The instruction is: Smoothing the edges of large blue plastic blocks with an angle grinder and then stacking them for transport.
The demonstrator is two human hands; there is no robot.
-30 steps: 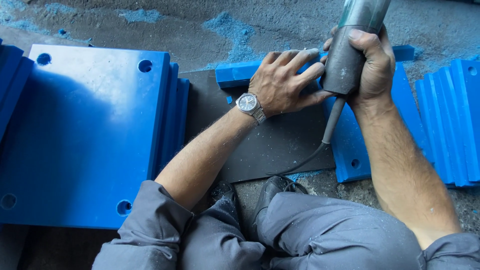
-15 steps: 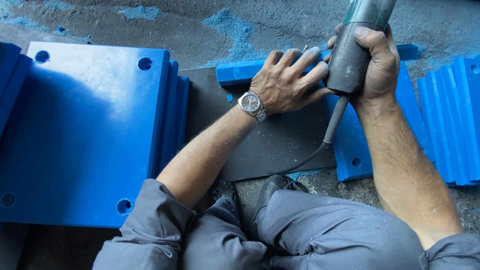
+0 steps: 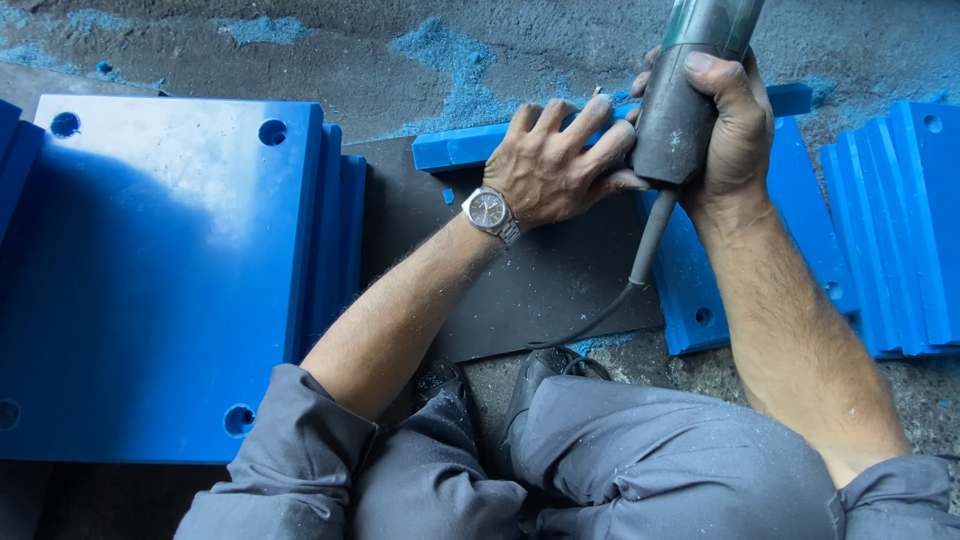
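The left hand (image 3: 560,165) presses spread fingers on a narrow blue plastic strip (image 3: 465,148), while the right hand (image 3: 725,130) clamps a grey cylindrical power tool (image 3: 685,110), its tip apparently hidden.

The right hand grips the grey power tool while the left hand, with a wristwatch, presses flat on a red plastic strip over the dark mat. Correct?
Not quite. In the head view the strip under the left hand is blue, not red. The rest holds: the right hand grips the grey power tool, and the wristwatch is on the left wrist.
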